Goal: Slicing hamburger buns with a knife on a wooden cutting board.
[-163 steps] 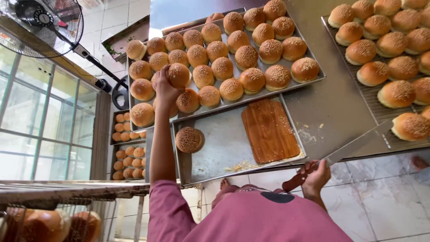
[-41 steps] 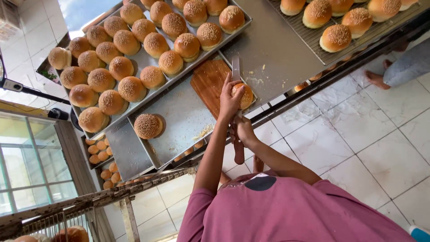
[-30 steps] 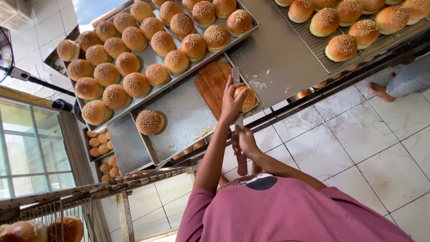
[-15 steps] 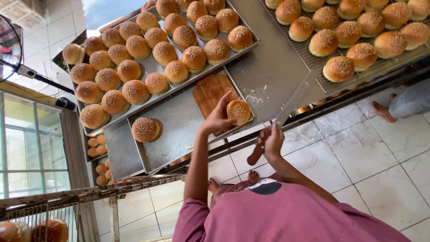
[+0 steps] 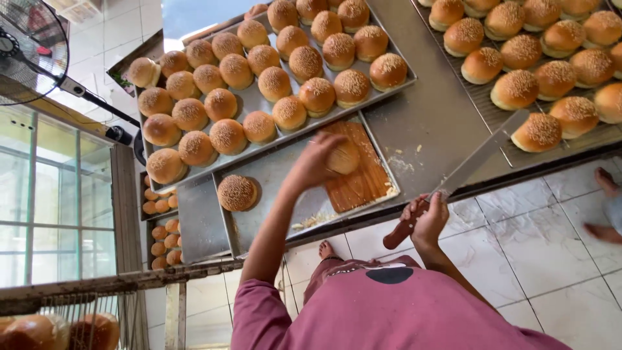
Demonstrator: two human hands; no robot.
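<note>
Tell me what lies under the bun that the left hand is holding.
The bun rests on a wooden cutting board, which sits in a metal tray. The left hand covers part of the bun, so whether it is sliced cannot be seen.

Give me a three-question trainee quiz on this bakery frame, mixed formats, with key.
1. True or false: the right hand holds a long knife by its wooden handle.
2. The left hand touches a bun that sits on: A) the wire rack B) the wooden cutting board C) the floor
3. Fill in: one lone seeded bun lies on the same ___ as the board.

Key: 1 true; 2 B; 3 metal tray.
</note>
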